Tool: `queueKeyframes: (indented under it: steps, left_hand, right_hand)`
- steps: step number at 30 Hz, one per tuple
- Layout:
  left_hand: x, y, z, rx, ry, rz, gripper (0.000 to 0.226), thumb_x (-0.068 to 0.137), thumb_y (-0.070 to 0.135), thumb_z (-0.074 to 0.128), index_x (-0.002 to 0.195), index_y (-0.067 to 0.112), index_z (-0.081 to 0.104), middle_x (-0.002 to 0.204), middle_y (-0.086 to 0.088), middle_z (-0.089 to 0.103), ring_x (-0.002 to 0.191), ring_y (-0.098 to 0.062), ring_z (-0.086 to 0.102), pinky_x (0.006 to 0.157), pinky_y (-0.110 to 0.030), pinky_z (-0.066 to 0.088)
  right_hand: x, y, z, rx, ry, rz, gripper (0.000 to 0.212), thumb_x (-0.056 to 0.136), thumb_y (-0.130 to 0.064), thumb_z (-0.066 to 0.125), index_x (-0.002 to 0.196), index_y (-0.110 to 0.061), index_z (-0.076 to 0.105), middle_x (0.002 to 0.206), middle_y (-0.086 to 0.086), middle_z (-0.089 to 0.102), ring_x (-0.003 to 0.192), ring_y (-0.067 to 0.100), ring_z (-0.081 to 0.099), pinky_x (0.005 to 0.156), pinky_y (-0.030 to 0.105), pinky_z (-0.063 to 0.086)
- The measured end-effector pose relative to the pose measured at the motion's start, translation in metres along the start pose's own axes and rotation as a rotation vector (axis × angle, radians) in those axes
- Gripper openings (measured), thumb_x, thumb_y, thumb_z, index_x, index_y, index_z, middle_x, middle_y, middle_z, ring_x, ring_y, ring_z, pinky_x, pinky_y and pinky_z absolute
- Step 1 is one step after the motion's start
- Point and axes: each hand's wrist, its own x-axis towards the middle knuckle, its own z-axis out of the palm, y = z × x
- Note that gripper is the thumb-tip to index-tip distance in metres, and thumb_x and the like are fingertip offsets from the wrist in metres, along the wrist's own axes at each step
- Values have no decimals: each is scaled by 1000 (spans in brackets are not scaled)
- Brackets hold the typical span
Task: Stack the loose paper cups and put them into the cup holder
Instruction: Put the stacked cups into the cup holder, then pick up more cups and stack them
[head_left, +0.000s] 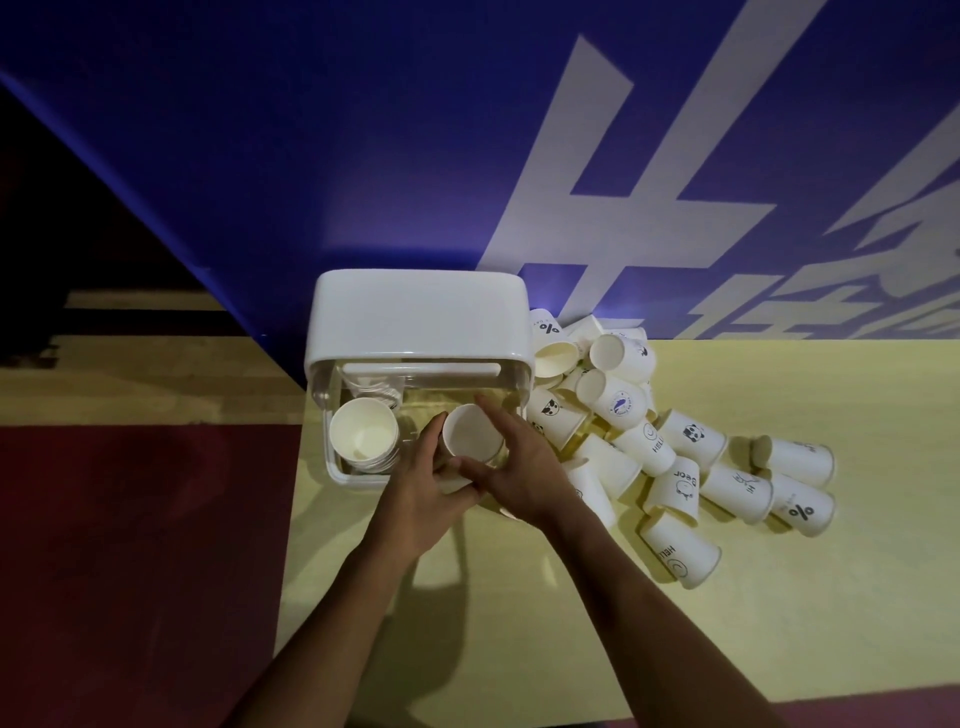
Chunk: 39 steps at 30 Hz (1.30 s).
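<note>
Left forearm (332, 613) and right forearm (649, 613) reach in from the bottom edge over the pale yellow surface (519, 649), and the two hands meet round one white paper cup (472, 434). The left hand (415, 493) curls its fingers (434, 431) against the cup's left side; the right hand (519, 467) wraps the right side, its fingers (491, 410) along the far wall and its thumb at the near rim. Both are grasping the cup, mouth up, at the open top of the clear cup holder (332, 467), whose white lid (421, 312) is tipped back. Whether more cups are nested under the held one I cannot tell, as the hands hide its lower part

A nested stack (363, 434) already stands in the holder's left part. The loose cups (649, 441) lie tumbled in a heap just right of the holder, spreading across the surface, most on their sides

These cups look very light and thin-walled, so a hard squeeze would likely dent the side or oval the rim and jam the nesting. The rolled rim is the stiffest part; a light hold just under it, from opposite sides, seems safest. Paper on paper grips rather than slides, so cups probably need a straight push to seat
</note>
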Motion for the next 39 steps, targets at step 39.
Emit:
queueKeyframes:
  steps: [39]
  left_hand:
    - [47,163,302,879,-373,547,53,95,41,61,143,23,48,145,7,50,129,-19,51,94,-37,49]
  right_hand:
    - [-180,180,-214,242,510,463,25,94,-22,69,119,-25,74,113,-17,73,99,-2,68,89,26,57]
